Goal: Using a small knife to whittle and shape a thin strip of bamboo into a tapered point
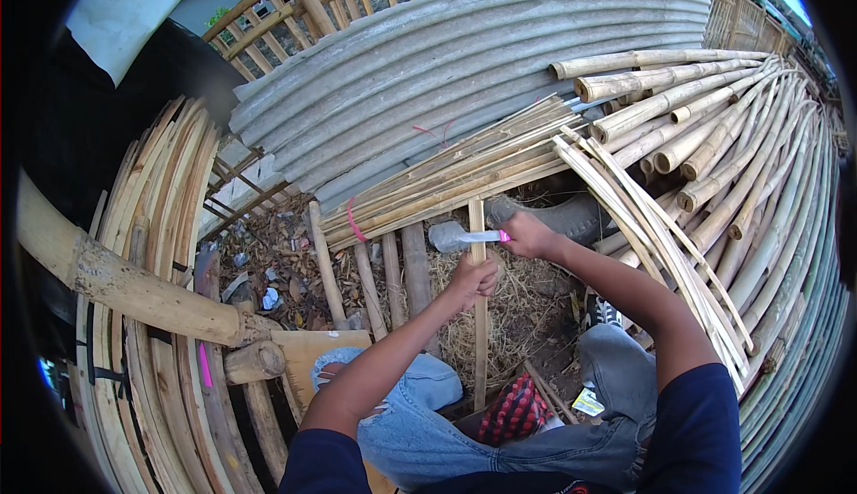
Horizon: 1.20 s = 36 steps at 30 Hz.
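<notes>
My left hand (472, 281) is closed round a flat bamboo strip (480, 351) that stands upright in front of me, its lower end between my legs. My right hand (530, 235) grips a knife by its pink handle. The knife's pale blade (483, 236) lies level across the strip, a little below its top end and above my left fist. Behind the blade tip is a crumpled piece of clear plastic (444, 237). A red and black patterned cloth (518, 411) lies by the strip's foot.
A bundle of split bamboo (428, 186), tied with pink string, lies ahead beside a corrugated metal sheet (482, 57). Bamboo poles (714, 146) pile up at right, with loose strips (665, 235) nearer me. More split lengths (156, 253) and a thick pole (134, 275) stand at left.
</notes>
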Motion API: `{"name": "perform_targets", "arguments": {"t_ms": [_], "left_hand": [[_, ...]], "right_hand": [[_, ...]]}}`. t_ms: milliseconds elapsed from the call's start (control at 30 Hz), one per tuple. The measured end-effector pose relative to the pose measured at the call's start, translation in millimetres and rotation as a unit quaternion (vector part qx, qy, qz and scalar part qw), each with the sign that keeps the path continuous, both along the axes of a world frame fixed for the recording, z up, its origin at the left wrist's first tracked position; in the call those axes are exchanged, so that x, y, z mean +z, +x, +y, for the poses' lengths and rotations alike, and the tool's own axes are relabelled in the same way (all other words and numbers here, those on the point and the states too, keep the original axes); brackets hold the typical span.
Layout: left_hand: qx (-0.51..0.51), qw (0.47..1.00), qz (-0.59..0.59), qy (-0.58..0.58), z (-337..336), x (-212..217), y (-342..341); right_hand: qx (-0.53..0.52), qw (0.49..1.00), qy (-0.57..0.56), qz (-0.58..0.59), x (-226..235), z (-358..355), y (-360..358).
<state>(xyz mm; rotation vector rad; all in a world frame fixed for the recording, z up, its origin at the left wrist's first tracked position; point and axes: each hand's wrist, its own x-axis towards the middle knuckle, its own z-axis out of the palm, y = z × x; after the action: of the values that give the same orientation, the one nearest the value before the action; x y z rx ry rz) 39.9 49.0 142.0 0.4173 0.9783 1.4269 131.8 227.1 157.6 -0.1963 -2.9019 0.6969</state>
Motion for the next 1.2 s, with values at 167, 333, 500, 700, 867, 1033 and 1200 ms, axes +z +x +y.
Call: {"name": "perform_targets", "arguments": {"t_ms": [167,333,500,700,867,1033,1200], "left_hand": [[0.006,0.998,0.017,-0.053,1.8,-3.0,-2.4],[-0.004,1.000,-0.001,-0.010,1.3,-2.0,0.2],[-0.004,1.000,0.021,-0.022,2.3,1.3,1.1],[-0.008,0.998,-0.011,-0.058,2.1,1.0,0.4],[-0.011,1.000,0.001,-0.011,-0.7,-4.1,-0.4],[-0.023,0.999,0.002,-0.030,2.2,-7.8,-5.6],[0.011,0.998,0.041,-0.040,5.9,-2.6,-11.9]], "right_hand": [[0.000,1.000,-0.018,-0.013,-9.6,-13.8,4.8],[-0.001,1.000,-0.019,-0.004,-6.5,-14.8,6.9],[-0.056,0.998,-0.012,-0.001,-2.2,-6.5,5.4],[0.057,0.995,0.038,-0.067,-5.4,-10.3,-0.9],[-0.041,0.999,-0.005,-0.004,-2.4,-13.8,-0.5],[0.040,0.999,0.016,-0.022,-8.0,-26.4,6.8],[-0.089,0.996,-0.028,-0.002,-8.4,-28.3,-4.6]]}}
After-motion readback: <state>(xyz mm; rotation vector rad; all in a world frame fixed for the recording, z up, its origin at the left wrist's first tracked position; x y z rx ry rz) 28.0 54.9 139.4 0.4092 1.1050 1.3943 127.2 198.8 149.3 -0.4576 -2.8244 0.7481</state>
